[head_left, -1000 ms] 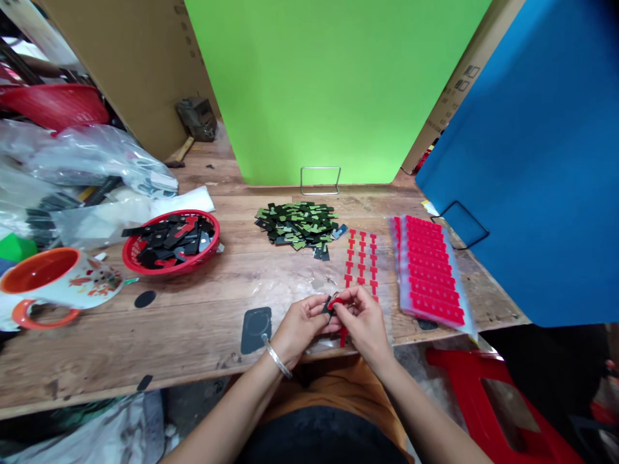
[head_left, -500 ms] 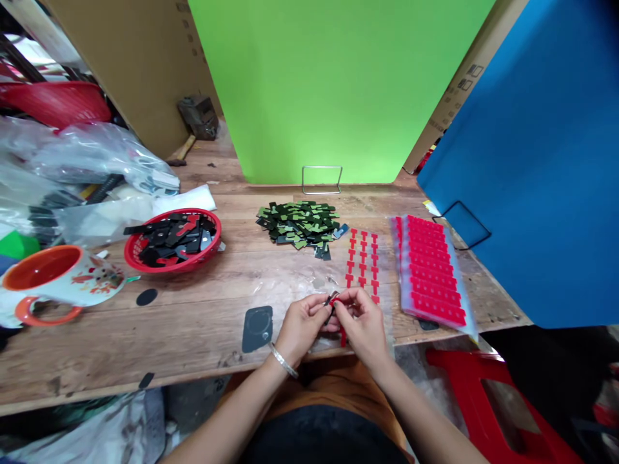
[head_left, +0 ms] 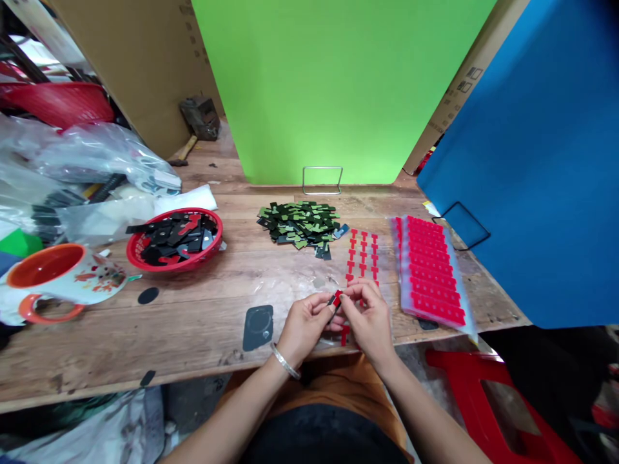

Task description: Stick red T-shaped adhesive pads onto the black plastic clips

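Near the front edge of the table, my left hand (head_left: 308,322) is closed around a small flat black piece (head_left: 333,314). A red T-shaped sticker (head_left: 336,299) lies on the upper face of that piece. My right hand (head_left: 370,319) pinches at the sticker's upper right end, thumb and index finger together. Under and behind my hands is a clear sheet with rows of red T-shaped stickers (head_left: 363,256); my right hand partly covers it. A pile of small black and green pieces (head_left: 300,222) lies beyond my hands.
At left stand a red basket (head_left: 216,241) of black and red pieces and an orange-white mug (head_left: 91,283). Stacked red sticker sheets (head_left: 435,270) lie at right. A green board (head_left: 338,90) and a blue board (head_left: 536,193) rise behind. A dark flat patch (head_left: 258,327) is left of my hands.
My right hand has shifted slightly right, and its fingers have drawn back from the piece. The red sticker now shows flat on the black piece in my left hand.
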Motion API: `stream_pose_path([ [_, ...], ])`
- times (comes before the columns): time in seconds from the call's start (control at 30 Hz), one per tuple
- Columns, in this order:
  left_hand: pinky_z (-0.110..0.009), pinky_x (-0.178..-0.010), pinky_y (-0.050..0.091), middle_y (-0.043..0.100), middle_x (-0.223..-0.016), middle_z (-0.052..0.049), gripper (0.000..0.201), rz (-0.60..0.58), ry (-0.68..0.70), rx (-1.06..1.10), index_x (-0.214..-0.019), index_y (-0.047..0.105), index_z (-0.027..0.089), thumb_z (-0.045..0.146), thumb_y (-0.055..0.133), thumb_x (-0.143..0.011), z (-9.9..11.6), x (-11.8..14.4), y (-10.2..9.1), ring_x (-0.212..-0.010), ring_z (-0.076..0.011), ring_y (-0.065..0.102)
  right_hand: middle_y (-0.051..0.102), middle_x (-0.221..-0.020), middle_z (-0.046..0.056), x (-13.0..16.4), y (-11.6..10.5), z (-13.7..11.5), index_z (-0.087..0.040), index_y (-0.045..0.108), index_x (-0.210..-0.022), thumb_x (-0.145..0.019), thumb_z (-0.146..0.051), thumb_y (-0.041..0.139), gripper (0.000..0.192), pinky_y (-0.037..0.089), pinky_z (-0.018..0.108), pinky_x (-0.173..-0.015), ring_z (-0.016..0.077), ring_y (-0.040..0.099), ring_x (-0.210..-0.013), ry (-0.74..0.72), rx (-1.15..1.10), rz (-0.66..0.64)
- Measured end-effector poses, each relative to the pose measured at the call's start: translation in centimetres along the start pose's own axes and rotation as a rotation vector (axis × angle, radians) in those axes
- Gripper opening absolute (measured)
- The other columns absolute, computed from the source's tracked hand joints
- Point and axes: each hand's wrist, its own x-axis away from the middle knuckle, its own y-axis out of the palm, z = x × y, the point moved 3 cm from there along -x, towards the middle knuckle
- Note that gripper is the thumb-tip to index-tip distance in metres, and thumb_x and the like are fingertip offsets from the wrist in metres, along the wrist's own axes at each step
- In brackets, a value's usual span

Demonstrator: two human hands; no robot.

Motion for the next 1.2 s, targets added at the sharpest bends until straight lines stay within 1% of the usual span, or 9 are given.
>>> stream_pose_path([
  [0.33, -0.025, -0.060, 0.052, 0.068, -0.071, -0.005, 0.036, -0.019, 0.014, -0.027, -0.100, 0.060, 0.009, 0.028, 0.066, -0.070, 0.0, 0.0, 0.0, -0.060, -0.0137, 0.063, 0.054, -0.074, 0.001, 0.0, 0.0, 0.0, -0.018, 0.055, -0.070, -0.075, -0.015, 0.052, 0.007, 0.040, 0.025, -0.065, 0.0137, 0.052, -0.071, 0.030, -0.018, -0.024],
  [0.53, -0.025, -0.059, 0.052, 0.067, -0.071, -0.007, 0.036, -0.045, 0.017, -0.089, -0.101, 0.061, 0.008, 0.029, 0.063, -0.072, 0.1, 0.3, 0.2, -0.061, -0.0150, 0.063, 0.054, -0.070, -0.001, 0.2, 0.1, 0.8, -0.018, 0.053, -0.069, -0.075, -0.021, 0.056, 0.008, 0.043, 0.024, -0.060, 0.0128, 0.054, -0.064, 0.161, -0.117, -0.073],
  [0.6, -0.024, -0.057, 0.051, 0.067, -0.074, -0.008, 0.035, -0.062, 0.015, -0.110, -0.099, 0.062, 0.008, 0.029, 0.063, -0.072, 0.3, 0.5, 0.3, -0.061, -0.0145, 0.063, 0.055, -0.071, -0.001, 0.3, 0.1, 1.1, -0.019, 0.050, -0.074, -0.075, -0.024, 0.058, 0.009, 0.044, 0.023, -0.056, 0.0116, 0.055, -0.058, 0.223, -0.207, -0.088],
  [0.73, -0.023, -0.056, 0.050, 0.067, -0.079, -0.009, 0.033, -0.088, -0.026, -0.072, -0.097, 0.064, 0.009, 0.029, 0.064, -0.071, 0.4, 0.7, 0.4, -0.061, -0.0133, 0.061, 0.055, -0.077, -0.003, 0.3, -0.4, 1.7, -0.021, 0.044, -0.094, -0.069, -0.027, 0.065, 0.033, 0.044, 0.022, -0.049, 0.0101, 0.056, -0.052, 0.303, -0.352, -0.073],
  [0.8, -0.023, -0.056, 0.049, 0.067, -0.078, -0.008, 0.032, -0.086, -0.043, -0.047, -0.095, 0.064, 0.010, 0.030, 0.065, -0.070, 0.2, 0.8, 0.5, -0.060, -0.0127, 0.061, 0.056, -0.075, -0.002, 0.3, -0.4, 1.9, -0.020, 0.047, -0.096, -0.071, -0.029, 0.064, 0.032, 0.045, 0.022, -0.051, 0.0110, 0.057, -0.054, 0.315, -0.341, -0.147],
  [0.93, -0.021, -0.055, 0.047, 0.064, -0.066, -0.005, 0.030, -0.102, -0.048, -0.070, -0.091, 0.065, 0.011, 0.031, 0.066, -0.069, -0.1, 0.7, 0.6, -0.056, -0.0114, 0.059, 0.059, -0.068, 0.001, 0.8, -0.2, 2.0, -0.015, 0.058, -0.078, -0.075, -0.032, 0.058, 0.017, 0.043, 0.023, -0.053, 0.0121, 0.056, -0.056, 0.321, -0.259, -0.276],
  [1.0, -0.021, -0.055, 0.046, 0.063, -0.062, -0.004, 0.030, -0.132, -0.034, -0.101, -0.090, 0.066, 0.010, 0.032, 0.065, -0.070, -0.1, 0.8, 0.6, -0.056, -0.0112, 0.058, 0.058, -0.064, 0.000, 0.9, -0.2, 2.0, -0.015, 0.058, -0.073, -0.075, -0.033, 0.059, 0.018, 0.042, 0.022, -0.050, 0.0116, 0.053, -0.054, 0.336, -0.255, -0.257],
  [1.1, -0.021, -0.058, 0.047, 0.065, -0.070, -0.005, 0.030, -0.188, 0.012, -0.117, -0.093, 0.065, 0.010, 0.032, 0.064, -0.072, 0.0, 1.1, 0.6, -0.060, -0.0110, 0.059, 0.057, -0.058, -0.001, 1.1, 0.1, 2.1, -0.015, 0.058, -0.069, -0.074, -0.035, 0.061, 0.020, 0.040, 0.021, -0.049, 0.0107, 0.051, -0.050, 0.367, -0.293, -0.239],
  [1.2, -0.020, -0.053, 0.046, 0.065, -0.073, -0.006, 0.029, -0.162, -0.004, -0.122, -0.089, 0.063, 0.010, 0.033, 0.064, -0.071, -0.5, 1.1, 0.2, -0.055, -0.0096, 0.058, 0.053, -0.051, -0.003, 1.2, 0.9, 2.5, -0.016, 0.057, -0.064, -0.074, -0.038, 0.059, 0.025, 0.037, 0.021, -0.046, 0.0093, 0.046, -0.045, 0.399, -0.331, -0.240],
])
